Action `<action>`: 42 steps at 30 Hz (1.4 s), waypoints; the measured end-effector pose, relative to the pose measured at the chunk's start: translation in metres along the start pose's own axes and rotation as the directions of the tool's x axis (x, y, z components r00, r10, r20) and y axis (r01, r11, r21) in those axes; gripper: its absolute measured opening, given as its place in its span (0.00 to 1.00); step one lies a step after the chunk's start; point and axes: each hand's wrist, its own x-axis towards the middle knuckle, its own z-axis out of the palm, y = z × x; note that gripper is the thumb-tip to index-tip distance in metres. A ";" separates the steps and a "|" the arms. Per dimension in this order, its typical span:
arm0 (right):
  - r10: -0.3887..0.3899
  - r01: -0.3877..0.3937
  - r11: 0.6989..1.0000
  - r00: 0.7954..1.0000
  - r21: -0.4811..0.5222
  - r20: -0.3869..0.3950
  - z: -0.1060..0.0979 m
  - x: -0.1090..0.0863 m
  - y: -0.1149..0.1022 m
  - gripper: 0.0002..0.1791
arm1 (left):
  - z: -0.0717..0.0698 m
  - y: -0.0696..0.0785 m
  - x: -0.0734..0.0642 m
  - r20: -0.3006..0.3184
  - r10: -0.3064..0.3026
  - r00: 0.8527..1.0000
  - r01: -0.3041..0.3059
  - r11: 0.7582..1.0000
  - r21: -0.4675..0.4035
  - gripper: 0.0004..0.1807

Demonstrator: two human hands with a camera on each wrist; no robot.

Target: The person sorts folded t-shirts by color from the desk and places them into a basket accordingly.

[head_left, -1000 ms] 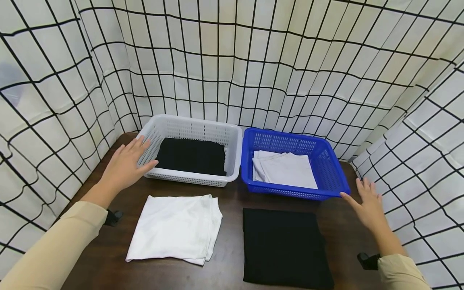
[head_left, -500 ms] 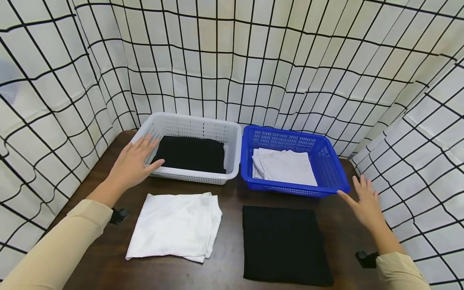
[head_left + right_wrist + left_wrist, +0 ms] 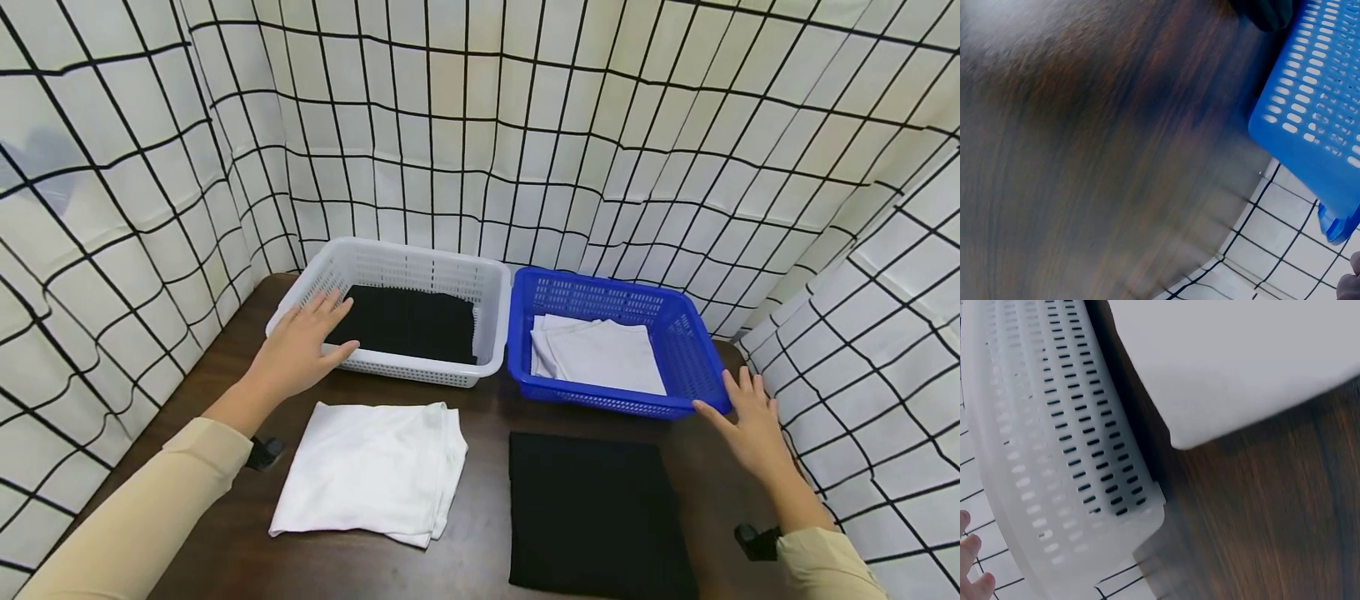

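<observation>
My left hand, fingers spread, hovers over the front left corner of the white basket; only its fingertips show in the left wrist view. In that basket lies a folded black cloth. My right hand is spread beside the front right corner of the blue basket, its thumb tip right at the rim. A folded white cloth lies inside the blue basket. Neither hand holds anything. On the table nearer me, a folded white cloth lies left and a folded black cloth right.
The baskets stand side by side at the back of the dark brown wooden table. White curtains with a black grid pattern enclose the back and both sides. A small black device is worn at the left wrist and another at the right.
My left hand has moved right, further over the white basket's corner. The right hand has shifted slightly left along the blue basket's corner. Baskets and cloths stay in place while the head view shifts slightly.
</observation>
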 end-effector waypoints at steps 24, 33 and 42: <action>-0.041 0.041 0.999 0.999 0.020 0.031 0.014 -0.007 -0.008 0.49 | 0.014 0.028 0.004 0.025 0.040 0.999 -0.040 0.999 0.021 0.39; -0.053 0.050 0.997 0.997 0.061 0.051 0.013 -0.009 -0.014 0.49 | 0.020 0.040 0.012 0.030 0.060 0.998 -0.061 0.997 0.038 0.40; -0.072 0.068 0.996 0.995 0.057 0.072 0.016 -0.009 -0.027 0.52 | 0.026 0.054 0.013 0.010 0.098 0.995 -0.098 0.995 0.024 0.42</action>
